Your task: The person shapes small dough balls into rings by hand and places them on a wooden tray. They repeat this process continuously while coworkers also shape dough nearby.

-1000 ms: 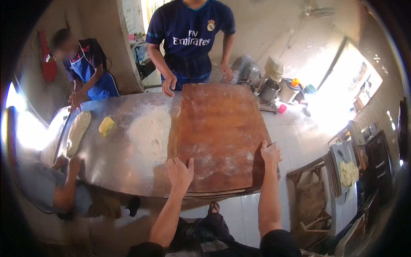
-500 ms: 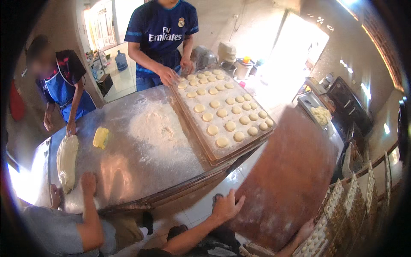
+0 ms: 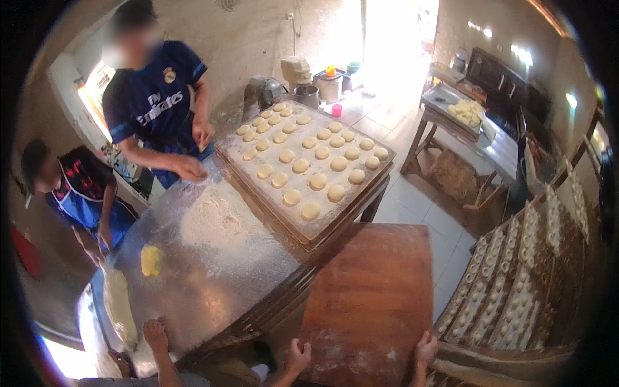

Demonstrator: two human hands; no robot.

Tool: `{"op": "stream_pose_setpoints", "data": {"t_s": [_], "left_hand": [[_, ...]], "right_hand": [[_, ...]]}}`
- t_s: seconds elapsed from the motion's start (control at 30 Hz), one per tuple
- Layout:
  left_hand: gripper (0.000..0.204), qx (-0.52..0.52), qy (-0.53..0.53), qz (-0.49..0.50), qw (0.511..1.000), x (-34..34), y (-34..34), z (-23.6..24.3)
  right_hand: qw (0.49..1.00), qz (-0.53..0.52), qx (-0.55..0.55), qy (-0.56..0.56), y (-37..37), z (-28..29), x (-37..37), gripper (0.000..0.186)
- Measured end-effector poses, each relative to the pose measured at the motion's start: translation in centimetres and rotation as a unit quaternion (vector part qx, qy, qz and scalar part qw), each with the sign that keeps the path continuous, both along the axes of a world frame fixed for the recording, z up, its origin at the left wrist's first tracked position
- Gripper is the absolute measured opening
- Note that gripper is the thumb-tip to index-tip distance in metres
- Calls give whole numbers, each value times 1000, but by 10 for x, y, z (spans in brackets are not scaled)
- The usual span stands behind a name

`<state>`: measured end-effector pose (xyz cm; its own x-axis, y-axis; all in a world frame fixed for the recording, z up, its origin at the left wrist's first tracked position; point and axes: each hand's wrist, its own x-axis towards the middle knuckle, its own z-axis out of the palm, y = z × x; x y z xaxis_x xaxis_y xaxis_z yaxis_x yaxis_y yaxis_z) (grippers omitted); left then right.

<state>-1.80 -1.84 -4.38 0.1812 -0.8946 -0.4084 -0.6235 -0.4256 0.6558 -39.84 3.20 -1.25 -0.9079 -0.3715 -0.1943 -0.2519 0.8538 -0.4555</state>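
Observation:
A large brown wooden board (image 3: 367,277), dusted with flour near its lower end, extends in front of me between my hands. My left hand (image 3: 298,358) is closed on its left edge, thumb up. On the opposite edge my right hand (image 3: 425,349) is closed too, its fingers partly hidden by the board. Just beyond the board's far end is a floured tray (image 3: 261,158) of round dough pieces (image 3: 300,166) in rows, stacked on another board at the table's right end.
The metal table (image 3: 193,290) carries flour (image 3: 219,216), a yellow block (image 3: 151,260) and a long dough piece (image 3: 118,306). Co-workers stand along its far and left sides; another's hand (image 3: 155,335) rests at lower left. Racked dough trays (image 3: 516,284) stand right, a side table (image 3: 496,151) beyond.
The board has swung left and come closer to lengthwise before me. My left hand, fingers spread earlier, now grips its edge. The view has turned, and the far co-worker's hand has left the tray.

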Motion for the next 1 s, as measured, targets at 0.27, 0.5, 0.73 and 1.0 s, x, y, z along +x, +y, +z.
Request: {"op": "stream_pose_setpoints", "data": {"t_s": [0.27, 0.5, 0.73, 1.0], "left_hand": [[38, -126, -49, 240, 961, 57, -14, -42], [37, -19, -215, 224, 950, 44, -160, -124], [34, 45, -305, 249, 918, -22, -216, -144], [32, 97, -308, 285, 902, -98, -221, -128]], "right_hand": [[961, 251, -46, -109, -197, -59, 87, 45], [882, 435, -179, -27, -443, -110, 104, 31], [815, 569, -107, -5, -560, -161, 79, 30], [770, 635, -54, -36, -587, -148, 50, 29]]}}
